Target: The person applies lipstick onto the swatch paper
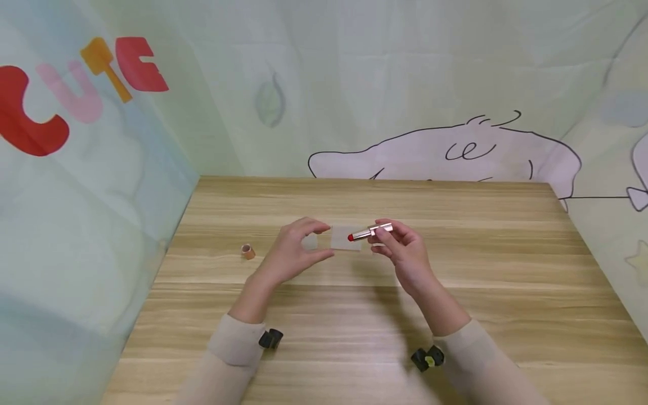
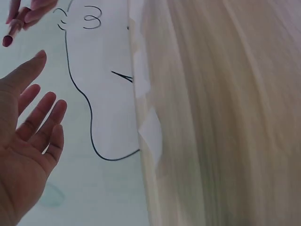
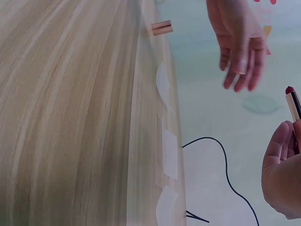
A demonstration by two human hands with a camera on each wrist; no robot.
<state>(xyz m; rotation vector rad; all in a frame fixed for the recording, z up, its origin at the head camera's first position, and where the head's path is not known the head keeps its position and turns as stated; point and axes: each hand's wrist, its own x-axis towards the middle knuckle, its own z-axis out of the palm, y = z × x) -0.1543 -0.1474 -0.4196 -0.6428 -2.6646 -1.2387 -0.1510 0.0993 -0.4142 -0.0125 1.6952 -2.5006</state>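
My right hand [image 1: 409, 256] pinches a lipstick [image 1: 372, 231] in a metallic rose-gold case. Its red tip is bare and points left, toward my left hand [image 1: 291, 253]. That hand has nothing in it; thumb and fingers are spread apart, relaxed, as the left wrist view also shows. In the head view the lipstick tip overlaps a thin whitish square [image 1: 340, 237] on the table. The lipstick cap [image 1: 248, 251] lies on its side to the left of my left hand, its hollow end showing. In the right wrist view the lipstick [image 3: 294, 104] rises from the fingers.
The wooden table [image 1: 349, 349] reaches back to a printed cloth backdrop [image 1: 228, 112] with a line drawing and coloured letters. Another whitish piece [image 1: 310, 242] shows in the gap of the left hand. Black straps [image 1: 271, 338] sit at both cuffs.
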